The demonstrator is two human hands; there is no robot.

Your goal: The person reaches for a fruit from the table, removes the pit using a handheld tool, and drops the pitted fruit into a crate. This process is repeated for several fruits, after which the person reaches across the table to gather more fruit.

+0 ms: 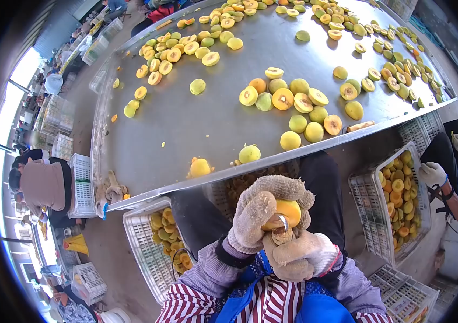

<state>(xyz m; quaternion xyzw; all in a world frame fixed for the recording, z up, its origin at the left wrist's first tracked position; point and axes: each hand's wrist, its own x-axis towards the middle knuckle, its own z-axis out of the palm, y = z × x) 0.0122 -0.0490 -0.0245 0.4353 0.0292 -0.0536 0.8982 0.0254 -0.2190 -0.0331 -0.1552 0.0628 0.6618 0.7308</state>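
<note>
My left hand [256, 212], in a soiled knit glove, is closed around a yellow peach half [289, 211] above my lap. Close below it, my right hand [304, 255], gloved as well, grips a small pitting tool [281, 230] with a shiny curved metal blade. The blade meets the lower side of the fruit; its handle is mostly hidden by my fingers. Just beyond my hands, a cluster of halved peaches [282, 99] lies on the metal table [186, 129], some cut side up with stones showing.
Crates of peach halves stand on both sides: a left crate [145, 264] and a right crate [366, 215]. The table's raised edge [229, 173] runs before my knees. At the right, a co-worker's gloved hand [432, 174] is near the right crate. More peach halves [172, 54] lie farther back.
</note>
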